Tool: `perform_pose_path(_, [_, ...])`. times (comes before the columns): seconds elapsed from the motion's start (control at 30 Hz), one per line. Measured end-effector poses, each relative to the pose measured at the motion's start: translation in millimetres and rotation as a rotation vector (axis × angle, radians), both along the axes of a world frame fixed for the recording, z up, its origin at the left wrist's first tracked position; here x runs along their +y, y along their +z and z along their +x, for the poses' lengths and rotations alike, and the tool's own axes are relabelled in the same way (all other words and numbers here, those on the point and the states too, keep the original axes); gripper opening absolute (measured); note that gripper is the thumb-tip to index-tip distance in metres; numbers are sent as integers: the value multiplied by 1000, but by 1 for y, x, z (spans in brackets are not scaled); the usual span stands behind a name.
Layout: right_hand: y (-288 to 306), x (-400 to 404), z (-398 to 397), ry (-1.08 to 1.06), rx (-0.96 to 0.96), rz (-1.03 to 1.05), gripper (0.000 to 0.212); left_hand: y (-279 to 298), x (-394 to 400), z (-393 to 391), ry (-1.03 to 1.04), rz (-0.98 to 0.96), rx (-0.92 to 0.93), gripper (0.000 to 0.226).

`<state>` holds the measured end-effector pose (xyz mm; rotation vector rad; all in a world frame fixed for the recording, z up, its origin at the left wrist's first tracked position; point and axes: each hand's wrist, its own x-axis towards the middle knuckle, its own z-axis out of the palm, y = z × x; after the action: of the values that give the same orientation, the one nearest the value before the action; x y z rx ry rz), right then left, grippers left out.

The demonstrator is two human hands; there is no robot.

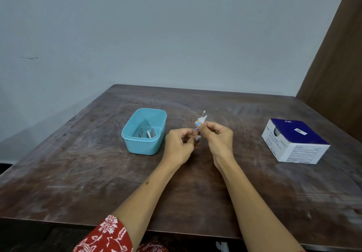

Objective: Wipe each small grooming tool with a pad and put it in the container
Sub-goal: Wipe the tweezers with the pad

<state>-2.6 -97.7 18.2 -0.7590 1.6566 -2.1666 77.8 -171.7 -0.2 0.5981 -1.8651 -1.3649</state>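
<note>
Just right of the blue container (144,131), the right hand (218,136) is pinching a white pad (202,119) around a thin tool (203,112). The left hand (179,144) is curling near its lower end; I cannot tell if it is holding it. Wiping is going on. Next, the tool is probably going into the container with the others.

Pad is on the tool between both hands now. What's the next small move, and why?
Probably finish wiping, then carry the tool left and drop it in the blue container. The right hand pinches the white pad around it, and wiped tools already lie there.

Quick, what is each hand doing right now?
Left hand: fingers curled, seems to pinch the tool's lower end; the tool there is hidden.
Right hand: pinches a white pad around a thin tool.
</note>
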Motion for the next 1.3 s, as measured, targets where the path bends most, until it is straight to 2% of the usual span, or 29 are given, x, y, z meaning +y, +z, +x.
perform_pose_path(0.1, [-2, 0, 1, 46, 15, 52, 11, 1, -3, 1, 6, 13, 7, 20])
perform_pose_path(0.27, [2, 0, -1, -80, 9, -76, 8, -1, 1, -2, -38, 71, -22, 10])
perform_pose_path(0.43, [-4, 0, 2, 67, 4, 114, 8, -2, -3, 0, 3, 46, 0, 20])
perform_pose_path(0.63, [1, -1, -2, -90, -13, -45, 8, -4, -1, -2, -49, 79, -6, 12])
perform_pose_path(0.8, [-2, 0, 2, 71, 14, 88, 11, -2, -4, 0, -24, 50, 9, 21])
perform_pose_path(0.97, [6, 0, -3, -133, -33, -94, 7, -2, -1, -1, -73, 67, -55, 12])
perform_pose_path(1.17, [0, 1, 2, 68, -14, 63, 5, 0, -1, 1, -39, 59, 5, 19])
perform_pose_path(1.3, [3, 0, -1, -27, -10, 12, 11, 1, -1, 2, -68, 94, -7, 15])
